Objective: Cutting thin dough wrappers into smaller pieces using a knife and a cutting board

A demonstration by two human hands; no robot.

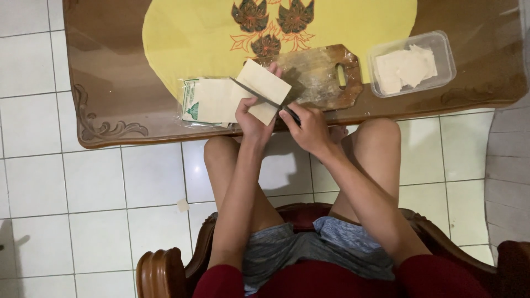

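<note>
Wrapper sheets and knife at a brown counter, seen from above.

Scrap of pale sheet on the white tiled floor, left of the knees. Brown counter with carved edge, a yellow patterned cloth under its glass. Opened packet of pale square wrappers at the near edge, left of the hands. Left hand, fingers closed round the near corner of a stack of square wrappers, lifted and tilted above the packet. Dark knife, blade laid across the stack; right hand, fingers wrapped shut on its handle. Wooden cutting board just beyond the hands. Clear plastic tub far right, holding cut wrapper pieces. Wooden chair nearest.
</note>
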